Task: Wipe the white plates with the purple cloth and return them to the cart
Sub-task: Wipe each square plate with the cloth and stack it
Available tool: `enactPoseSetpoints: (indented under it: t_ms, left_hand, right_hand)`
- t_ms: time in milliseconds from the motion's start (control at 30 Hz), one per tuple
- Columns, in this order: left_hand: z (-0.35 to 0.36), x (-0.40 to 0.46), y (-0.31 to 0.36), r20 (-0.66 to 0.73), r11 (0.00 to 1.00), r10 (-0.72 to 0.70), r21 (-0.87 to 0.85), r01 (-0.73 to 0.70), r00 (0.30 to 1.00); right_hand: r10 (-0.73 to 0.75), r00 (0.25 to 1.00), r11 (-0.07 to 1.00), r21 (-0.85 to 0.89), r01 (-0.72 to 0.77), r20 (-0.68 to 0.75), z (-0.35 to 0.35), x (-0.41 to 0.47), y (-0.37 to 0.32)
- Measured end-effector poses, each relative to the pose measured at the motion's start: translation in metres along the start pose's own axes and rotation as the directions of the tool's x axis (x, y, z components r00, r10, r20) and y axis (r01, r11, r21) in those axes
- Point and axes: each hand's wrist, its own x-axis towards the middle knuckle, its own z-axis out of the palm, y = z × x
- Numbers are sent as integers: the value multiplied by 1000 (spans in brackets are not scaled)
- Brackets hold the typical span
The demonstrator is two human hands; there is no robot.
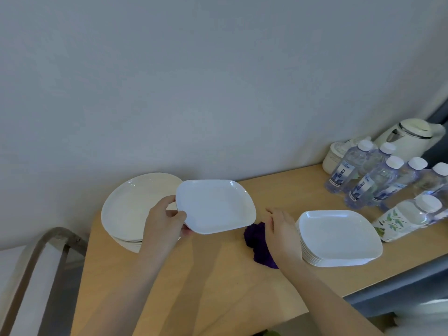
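My left hand [167, 220] grips the left edge of a white squarish plate [215, 206] and holds it above the wooden cart top [218, 275]. Under and just right of that plate lies the crumpled purple cloth [258, 243]. My right hand [278, 229] hovers over the cloth with relaxed fingers; whether it touches the cloth is unclear. A stack of white squarish plates [339, 238] sits to the right. A stack of round white plates [131, 209] sits at the back left.
Several water bottles [378, 178] stand at the back right, with a floral-labelled bottle [402, 219] lying nearer. A white kettle [409, 137] and a small white pot [335, 156] stand by the wall. A metal cart handle [43, 251] rises at the left.
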Motion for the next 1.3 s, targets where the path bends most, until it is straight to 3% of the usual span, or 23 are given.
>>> enactPoseSetpoints:
  t_ms: [100, 167, 233, 333, 400, 600, 733, 867, 1300]
  left_hand:
    - [6, 1, -3, 22, 999, -1, -38, 1, 1000]
    - [12, 2, -5, 43, 998, -10, -69, 13, 999]
    - [22, 2, -6, 72, 995, -15, -93, 22, 997]
    - [40, 2, -4, 118, 992, 25, -127, -10, 993]
    - [53, 3, -2, 168, 991, 59, -125, -38, 984]
    - [100, -2, -5, 267, 994, -47, -85, 72, 963]
    - [144, -10, -2, 310, 982, -131, -87, 165, 942]
    - [189, -21, -2, 325, 973, -168, -95, 209, 931]
    - [275, -54, -21, 275, 986, -117, 145, 79, 954]
  right_hand:
    - [-229, 955, 969, 45, 242, -190, -19, -4, -14]
    - [-398, 904, 914, 16, 405, -155, -26, -7, -20]
    - [-465, 885, 885, 30, 465, -14, -28, -9, -21]
    - [-450, 878, 884, -56, 464, 164, -28, -11, -15]
    - [-425, 886, 882, -134, 452, 186, -30, -12, -7]
    - [-359, 928, 886, -277, 371, 95, -59, -20, 30]
    - [-434, 900, 844, -361, 398, -24, -87, -26, 61]
    - [-436, 900, 833, -386, 397, -16, -110, -26, 100]
    - [-456, 886, 795, -410, 448, 84, -134, -18, 185]
